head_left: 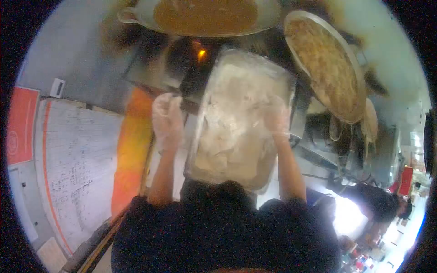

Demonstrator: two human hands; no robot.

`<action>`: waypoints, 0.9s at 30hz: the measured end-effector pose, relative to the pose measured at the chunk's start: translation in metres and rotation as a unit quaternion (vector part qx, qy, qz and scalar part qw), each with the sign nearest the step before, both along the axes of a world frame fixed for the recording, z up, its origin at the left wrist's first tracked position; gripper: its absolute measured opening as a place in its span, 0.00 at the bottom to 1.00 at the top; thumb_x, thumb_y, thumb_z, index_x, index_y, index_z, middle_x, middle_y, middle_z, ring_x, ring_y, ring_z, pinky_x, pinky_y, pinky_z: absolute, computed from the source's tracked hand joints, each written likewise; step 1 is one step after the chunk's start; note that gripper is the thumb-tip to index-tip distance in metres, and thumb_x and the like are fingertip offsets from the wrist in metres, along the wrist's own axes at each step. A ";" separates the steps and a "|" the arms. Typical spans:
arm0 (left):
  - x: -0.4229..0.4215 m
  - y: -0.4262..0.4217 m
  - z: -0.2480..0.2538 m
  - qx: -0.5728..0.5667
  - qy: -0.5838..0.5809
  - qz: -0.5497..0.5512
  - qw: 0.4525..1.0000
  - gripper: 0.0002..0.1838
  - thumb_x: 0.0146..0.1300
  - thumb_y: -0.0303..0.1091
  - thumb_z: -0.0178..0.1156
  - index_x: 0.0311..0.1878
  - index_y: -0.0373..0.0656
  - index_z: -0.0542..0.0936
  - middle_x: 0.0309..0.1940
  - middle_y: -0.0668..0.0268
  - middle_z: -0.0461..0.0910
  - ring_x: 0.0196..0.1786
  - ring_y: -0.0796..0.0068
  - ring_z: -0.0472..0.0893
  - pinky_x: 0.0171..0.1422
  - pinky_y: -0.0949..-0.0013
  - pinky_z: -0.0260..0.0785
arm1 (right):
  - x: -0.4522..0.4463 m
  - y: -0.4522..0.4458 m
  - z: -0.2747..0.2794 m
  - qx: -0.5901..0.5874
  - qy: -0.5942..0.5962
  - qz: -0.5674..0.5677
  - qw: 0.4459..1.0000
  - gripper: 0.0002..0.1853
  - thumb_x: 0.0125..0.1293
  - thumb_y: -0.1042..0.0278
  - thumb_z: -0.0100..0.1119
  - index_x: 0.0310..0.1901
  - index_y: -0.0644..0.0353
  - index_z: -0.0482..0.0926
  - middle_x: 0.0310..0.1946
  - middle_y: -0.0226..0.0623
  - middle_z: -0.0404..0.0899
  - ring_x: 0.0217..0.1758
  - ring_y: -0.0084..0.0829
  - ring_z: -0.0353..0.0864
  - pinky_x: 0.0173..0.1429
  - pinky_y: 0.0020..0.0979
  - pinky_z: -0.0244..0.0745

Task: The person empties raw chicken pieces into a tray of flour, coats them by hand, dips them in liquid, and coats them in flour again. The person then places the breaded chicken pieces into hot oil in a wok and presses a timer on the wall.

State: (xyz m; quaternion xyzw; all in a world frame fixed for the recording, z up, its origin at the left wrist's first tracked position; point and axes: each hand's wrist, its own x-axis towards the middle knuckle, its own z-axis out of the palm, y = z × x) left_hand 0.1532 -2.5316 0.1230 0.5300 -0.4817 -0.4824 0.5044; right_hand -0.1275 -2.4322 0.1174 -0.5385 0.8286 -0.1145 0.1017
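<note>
A rectangular tray (196,142) stands in front of my body, filled with a pale, flour-like mass (232,109) with an uneven surface. My left hand (167,119), in a clear plastic glove, is raised beside the tray's left edge with its fingers curled in. Whether anything is inside those fingers is hidden. Over the right side of the tray is my right hand (276,117), also gloved, touching or just above the pale mass. Motion blur smears its fingers, so their shape does not show.
A wide pan (127,17) of brown liquid sits at the top, near a small flame (201,54). At the upper right is a large round pan (291,22) of browned food. A lined sheet with writing (82,159) lies at left. Another person (380,200) is at lower right.
</note>
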 end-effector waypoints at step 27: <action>-0.026 0.095 -0.023 0.261 -0.198 -0.315 0.891 0.19 0.73 0.42 0.53 0.58 0.40 0.78 0.58 0.53 0.78 0.62 0.61 0.76 0.72 0.62 0.62 | 0.068 -0.245 0.166 -0.284 -0.020 0.455 0.844 0.13 0.68 0.65 0.52 0.41 0.63 0.85 0.36 0.44 0.87 0.39 0.41 0.86 0.40 0.39 0.80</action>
